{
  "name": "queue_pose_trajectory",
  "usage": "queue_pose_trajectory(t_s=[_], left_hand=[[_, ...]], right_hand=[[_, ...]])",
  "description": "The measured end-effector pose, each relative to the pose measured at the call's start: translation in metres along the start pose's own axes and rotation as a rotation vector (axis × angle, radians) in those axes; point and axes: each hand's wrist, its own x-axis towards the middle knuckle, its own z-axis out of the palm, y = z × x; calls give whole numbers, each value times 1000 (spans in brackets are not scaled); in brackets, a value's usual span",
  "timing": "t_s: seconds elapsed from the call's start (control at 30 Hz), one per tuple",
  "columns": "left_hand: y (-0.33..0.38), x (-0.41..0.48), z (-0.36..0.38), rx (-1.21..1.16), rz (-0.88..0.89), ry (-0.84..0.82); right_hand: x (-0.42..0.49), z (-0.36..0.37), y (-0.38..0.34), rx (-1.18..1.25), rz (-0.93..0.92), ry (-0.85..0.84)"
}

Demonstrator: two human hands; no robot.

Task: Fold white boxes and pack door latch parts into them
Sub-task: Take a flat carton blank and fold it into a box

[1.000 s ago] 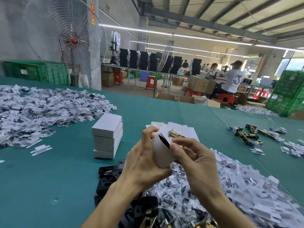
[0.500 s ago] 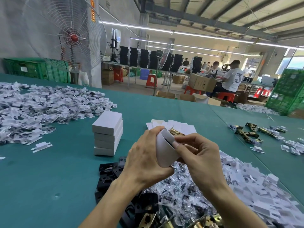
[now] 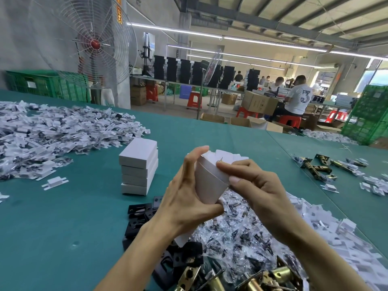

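Bench (image 3: 63, 217): teal green. Stacked boxes (image 3: 138, 166): plain white. Held box (image 3: 210, 181): white. Latch plates (image 3: 140, 215): black. Latch bolts (image 3: 315, 166): brass-gold. Crates (image 3: 42, 85): green. Stools (image 3: 194, 99): red.

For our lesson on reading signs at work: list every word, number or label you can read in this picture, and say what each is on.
"3": large number on the back of the seated worker's white T-shirt.
Orange vertical sign on the grey pillar: characters too blurred to read.
White label on the green plastic crate: too small to read.
White cardboard box in both hands: blank.
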Motion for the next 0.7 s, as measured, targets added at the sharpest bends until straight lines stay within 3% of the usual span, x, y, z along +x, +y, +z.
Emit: queue_pose_trajectory(t_s=[0.17,0.7], left_hand=[[-2,0,0,-47,27,-54],[0,1,5,3,-4,104]], right_hand=[[0,-5,-1,7,-85,-1],[-9,22,15,-80,-163,168]])
